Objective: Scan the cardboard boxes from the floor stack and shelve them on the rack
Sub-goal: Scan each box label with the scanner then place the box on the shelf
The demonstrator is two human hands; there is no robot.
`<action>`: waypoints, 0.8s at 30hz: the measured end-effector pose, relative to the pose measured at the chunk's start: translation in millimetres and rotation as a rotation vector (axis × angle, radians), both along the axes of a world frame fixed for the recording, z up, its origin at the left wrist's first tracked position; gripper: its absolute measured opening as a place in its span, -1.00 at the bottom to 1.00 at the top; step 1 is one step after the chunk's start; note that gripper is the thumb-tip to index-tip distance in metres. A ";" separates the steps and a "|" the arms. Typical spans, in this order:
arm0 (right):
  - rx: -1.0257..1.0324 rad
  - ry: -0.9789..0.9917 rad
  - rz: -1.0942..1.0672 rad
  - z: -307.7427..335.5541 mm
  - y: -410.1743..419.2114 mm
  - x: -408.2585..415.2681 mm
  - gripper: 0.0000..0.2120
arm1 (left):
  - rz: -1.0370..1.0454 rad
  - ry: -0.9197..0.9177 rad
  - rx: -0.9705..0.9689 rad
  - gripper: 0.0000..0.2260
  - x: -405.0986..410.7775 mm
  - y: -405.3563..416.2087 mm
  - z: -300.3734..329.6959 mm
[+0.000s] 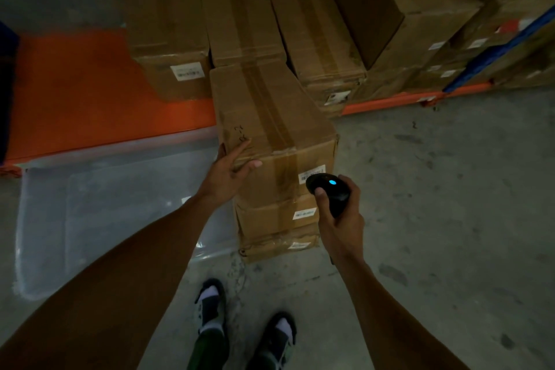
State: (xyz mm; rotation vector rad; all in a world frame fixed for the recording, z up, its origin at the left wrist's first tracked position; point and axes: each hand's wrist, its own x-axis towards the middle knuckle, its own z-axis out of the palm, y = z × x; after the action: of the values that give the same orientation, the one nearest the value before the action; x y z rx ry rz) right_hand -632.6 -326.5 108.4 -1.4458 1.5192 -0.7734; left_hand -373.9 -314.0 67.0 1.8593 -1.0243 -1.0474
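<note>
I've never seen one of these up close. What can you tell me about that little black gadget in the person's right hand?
The scanner is a small, black, rounded handheld device, apparently smooth plastic, with one lit blue-cyan dot on top. The right hand wraps around its lower body, thumb resting on its upper face. Its front end is aimed at, and partly covers, the white barcode label on the near face of the top cardboard box of the floor stack. Whether it touches the label cannot be told.

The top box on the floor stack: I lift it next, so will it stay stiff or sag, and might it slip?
The top box is taped shut and its edges look square, so it probably stays stiff. It is long, so a one-sided lift may tilt it. The left hand rests at its corner; plain cardboard probably grips well.
</note>
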 end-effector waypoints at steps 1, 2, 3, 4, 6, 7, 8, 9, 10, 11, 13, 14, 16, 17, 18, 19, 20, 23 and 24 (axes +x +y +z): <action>-0.007 0.006 0.007 -0.7 0.6 -1.0 -0.53 | 0.004 0.006 -0.005 -0.45 -0.1 0.7 0.0; -0.011 0.011 0.013 -1.8 0.7 -2.1 -0.52 | 0.007 0.012 -0.014 -0.45 -0.4 1.3 -0.2; -0.016 0.018 0.015 -2.9 0.5 -3.2 -0.50 | 0.006 0.012 -0.024 -0.45 -0.7 1.8 -0.5; -0.024 0.027 0.013 -3.5 0.0 -4.2 -0.49 | 0.004 0.011 -0.031 -0.45 -1.0 1.7 -0.7; -0.038 0.035 0.003 -4.2 -1.2 -5.6 -0.48 | 0.006 0.013 -0.036 -0.44 -0.8 1.0 -0.9; -0.039 0.033 -0.004 -4.7 -1.5 -6.2 -0.48 | 0.008 0.010 -0.038 -0.44 -0.4 0.6 -1.4; -0.039 0.030 -0.010 -5.0 -1.3 -6.8 -0.48 | 0.008 0.003 -0.040 -0.44 0.1 0.7 -2.1; -0.042 0.027 -0.015 -5.0 -0.5 -7.2 -0.47 | 0.006 -0.006 -0.044 -0.43 0.5 1.0 -3.0; -0.048 0.024 -0.015 -4.9 0.6 -7.7 -0.47 | 0.008 -0.007 -0.047 -0.42 0.6 1.2 -4.0; -0.053 0.022 -0.011 -5.1 1.9 -8.5 -0.48 | 0.020 0.006 -0.051 -0.40 -0.1 0.9 -4.5; -0.057 0.019 -0.004 -5.4 4.2 -10.8 -0.48 | 0.083 0.035 -0.046 -0.32 -4.3 -1.8 -5.0; -0.055 0.018 -0.006 -5.5 4.6 -12.1 -0.48 | 0.121 0.013 -0.032 -0.25 -7.0 -4.0 -5.5; -0.054 0.013 -0.014 -5.9 4.4 -13.9 -0.48 | 0.170 -0.051 -0.008 -0.12 -10.5 -7.9 -6.5; -0.054 0.008 -0.016 -5.8 4.0 -14.0 -0.48 | 0.181 -0.056 -0.014 -0.09 -10.6 -9.2 -7.3; -0.051 0.000 -0.015 -5.7 3.5 -13.4 -0.48 | 0.183 -0.044 -0.025 -0.09 -8.8 -9.8 -8.6; -0.046 -0.009 -0.017 -5.5 3.0 -12.7 -0.47 | 0.176 -0.026 -0.037 -0.10 -5.7 -10.0 -9.9; -0.040 -0.017 -0.021 -5.5 2.6 -11.8 -0.47 | 0.162 -0.007 -0.044 -0.12 -2.1 -10.0 -10.9; -0.024 -0.035 -0.029 -5.9 2.5 -8.2 -0.46 | 0.143 0.036 -0.062 -0.18 5.5 -8.3 -10.4; -0.015 -0.038 -0.031 -6.9 2.9 -6.4 -0.46 | 0.144 0.049 -0.067 -0.20 6.9 -7.3 -9.5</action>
State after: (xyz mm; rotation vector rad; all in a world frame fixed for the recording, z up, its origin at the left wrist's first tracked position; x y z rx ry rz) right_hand -639.1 -323.6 101.4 -1.4138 1.5132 -0.8275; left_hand -367.0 -321.3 57.5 1.8156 -0.8730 -0.9572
